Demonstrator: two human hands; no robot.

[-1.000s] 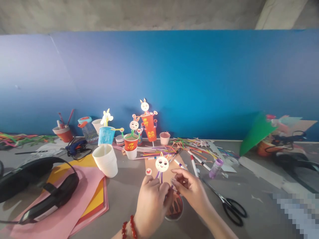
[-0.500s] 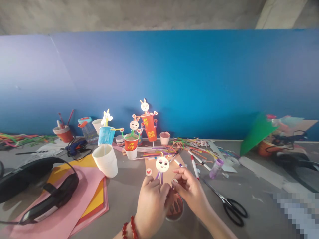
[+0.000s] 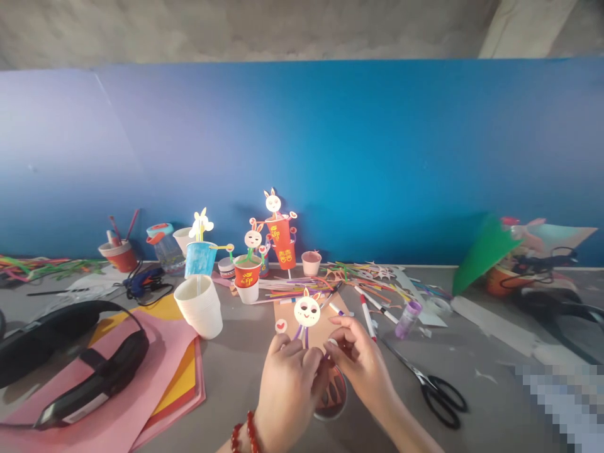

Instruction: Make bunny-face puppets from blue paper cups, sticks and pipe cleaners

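My left hand [image 3: 289,384] is closed round the top of a red paper cup [image 3: 333,395] that stands on the table between both hands. A paper rabbit face [image 3: 307,311] on purple straws rises from that grip, with a small heart disc [image 3: 281,326] beside it. My right hand [image 3: 359,362] pinches something small at the cup's rim, beside the purple straws; I cannot make out what it holds. A red bead bracelet [image 3: 244,433] is on my left wrist.
Black scissors [image 3: 436,391] lie right of my hands. Markers [image 3: 367,313], straws and a purple glue stick [image 3: 408,318] lie behind. A stack of white cups [image 3: 200,306], pink and yellow paper [image 3: 160,371], a black headset [image 3: 70,358] sit left. Finished rabbit cups [image 3: 248,269] stand by the blue wall.
My right fingers have shifted slightly closer to my left hand at the cup rim. The rest is unchanged.
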